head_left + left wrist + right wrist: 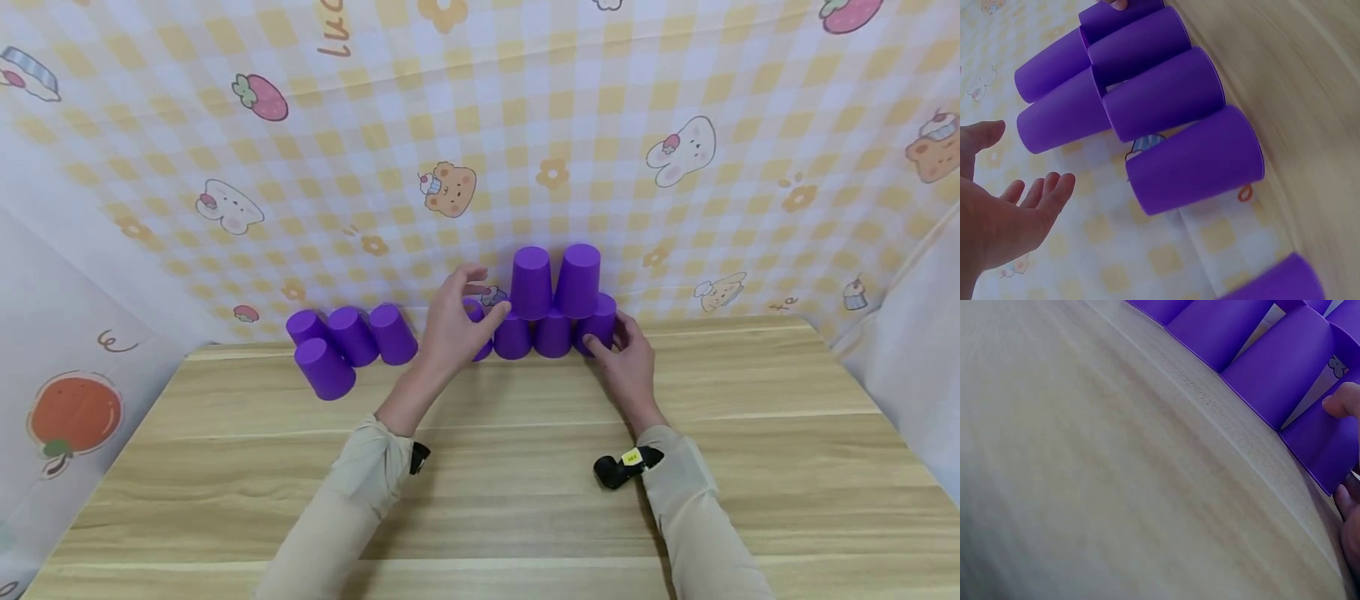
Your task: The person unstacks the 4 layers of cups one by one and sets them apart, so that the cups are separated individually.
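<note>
left hand (454, 321) is hovering, fingers apart; it's hiding part of a bottom-row cup (1196, 162) from the head camera, while the left wrist view is showing that smooth, tapered purple shape whole, beyond the fingertips. right hand (630, 360) is gripping the end cup (599, 319); upper cups (532, 285) are standing between both hands' fingers, checked cloth (525, 92) hanging behind.

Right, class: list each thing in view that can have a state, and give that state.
Left hand: open, empty
Right hand: gripping the right-end cup
Bottom-row cups: four, upside down
Upper cups: two, upside down, atop that row
Loose cups: four, upside down, clustered left
</note>
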The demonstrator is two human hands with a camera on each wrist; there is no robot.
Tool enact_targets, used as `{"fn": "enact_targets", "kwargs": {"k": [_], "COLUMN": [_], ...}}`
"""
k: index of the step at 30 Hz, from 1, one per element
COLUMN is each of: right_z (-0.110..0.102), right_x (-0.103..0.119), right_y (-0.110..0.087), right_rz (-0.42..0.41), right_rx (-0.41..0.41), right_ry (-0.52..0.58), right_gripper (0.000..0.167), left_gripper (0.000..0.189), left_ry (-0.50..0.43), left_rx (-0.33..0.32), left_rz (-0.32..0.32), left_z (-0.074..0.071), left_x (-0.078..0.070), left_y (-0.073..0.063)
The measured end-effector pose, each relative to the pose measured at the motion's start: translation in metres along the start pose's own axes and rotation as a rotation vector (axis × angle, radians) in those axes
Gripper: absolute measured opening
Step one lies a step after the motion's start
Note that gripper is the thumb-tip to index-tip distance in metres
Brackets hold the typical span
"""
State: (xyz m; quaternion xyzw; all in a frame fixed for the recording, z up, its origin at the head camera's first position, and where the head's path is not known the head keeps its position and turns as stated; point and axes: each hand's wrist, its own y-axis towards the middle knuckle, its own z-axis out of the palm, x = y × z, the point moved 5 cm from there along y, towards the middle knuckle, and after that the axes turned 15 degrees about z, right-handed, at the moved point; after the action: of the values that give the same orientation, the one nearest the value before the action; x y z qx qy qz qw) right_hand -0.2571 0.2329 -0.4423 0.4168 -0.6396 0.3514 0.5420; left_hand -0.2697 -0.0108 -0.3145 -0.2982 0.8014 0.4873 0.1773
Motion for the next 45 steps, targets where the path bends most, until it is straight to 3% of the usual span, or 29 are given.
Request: {"fn": "enact_targets", "kwargs": {"k": [7, 15, 21, 32, 45], "right_z": [0.0, 0.0, 0.001, 0.001, 0.0], "right_x": [0.0, 0.001, 0.003, 0.031, 0.001], "right_y": [0.0, 0.0, -0.001, -0.019, -0.001], "right_rz": [-0.001, 0.005, 0.004, 0.013, 0.008], "right_rx": [-0.009, -0.018, 0.005, 0.028, 0.005], "right_ry": [-0.016, -0.028, -0.002, 0.003, -0.011], "right_gripper": [0.057, 0.057, 0.057, 0.056, 0.057], "left_gripper": [0.049, 0.05, 0.05, 0.052, 0.046], "left_ry": [-0.101, -0.098, -0.038, -0.021, -0.034], "left_rx": [-0.026, -0.047, -0.032, 0.001, -0.027], "left_rz": [-0.032, -0.038, -0.01, -0.081, -0.092], "left_z": [0.013, 0.024, 0.031, 0.038, 0.042], "left_x": [0.003, 0.005, 0.002, 0.006, 0.012], "left_y": [0.007, 0.024, 0.032, 0.037, 0.035]}}
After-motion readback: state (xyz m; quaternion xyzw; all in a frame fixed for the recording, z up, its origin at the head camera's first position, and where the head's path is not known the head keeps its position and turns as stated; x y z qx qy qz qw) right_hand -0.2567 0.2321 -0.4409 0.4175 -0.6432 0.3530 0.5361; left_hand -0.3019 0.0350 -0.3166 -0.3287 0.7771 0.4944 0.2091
